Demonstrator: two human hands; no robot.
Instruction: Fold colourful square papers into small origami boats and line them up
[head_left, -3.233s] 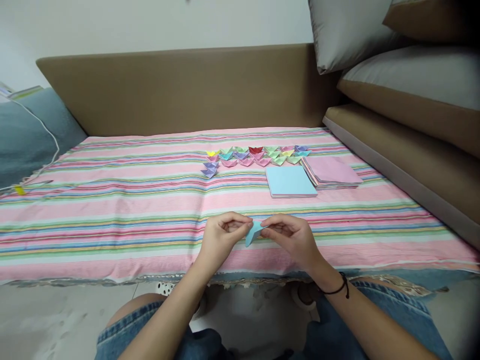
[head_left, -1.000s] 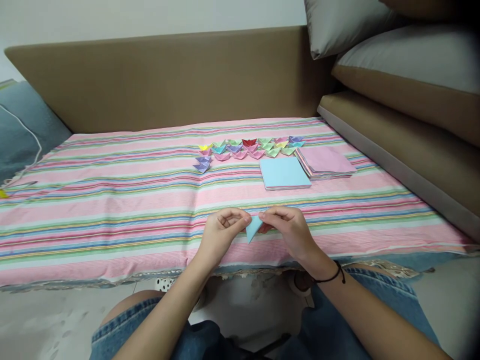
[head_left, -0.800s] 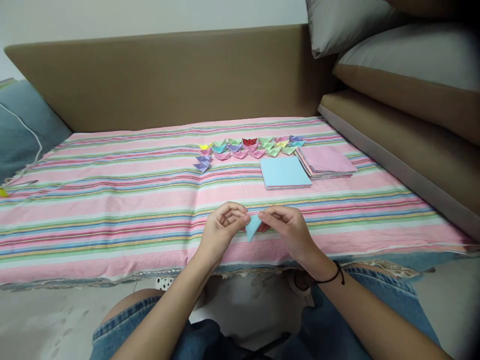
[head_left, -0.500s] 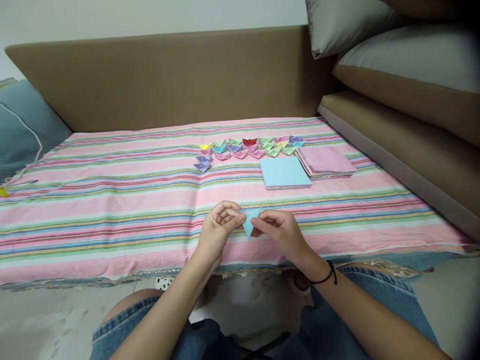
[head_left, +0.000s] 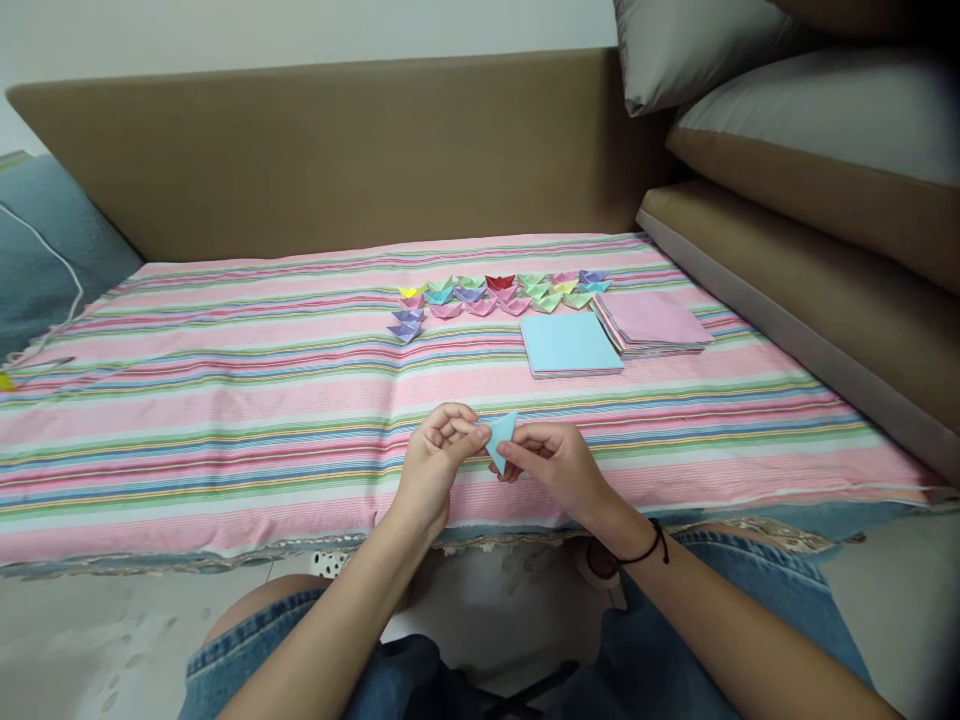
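Note:
A small piece of folded light-blue paper (head_left: 501, 438), roughly triangular with one point downward, is held between both hands above the front part of the striped cloth. My left hand (head_left: 442, 450) pinches its left corner between thumb and fingers. On the right side, my right hand (head_left: 551, 458) grips the lower edge with thumb and fingertips, which partly cover it. Beyond the hands lies a stack of square light-blue paper (head_left: 571, 344). Rows of small folded paper boats (head_left: 480, 307) in several colours stand farther back.
A pink-topped paper stack (head_left: 656, 320) lies beside the blue one on the striped cloth (head_left: 225, 420). Large cushions (head_left: 810, 150) are piled along the right. A brown backrest (head_left: 337, 160) closes off the back. A white cable (head_left: 56, 250) runs at far left.
The folded paper has tilted, with its upper right corner now showing. My right hand has shifted slightly lower and to the left along it; my left hand has barely moved.

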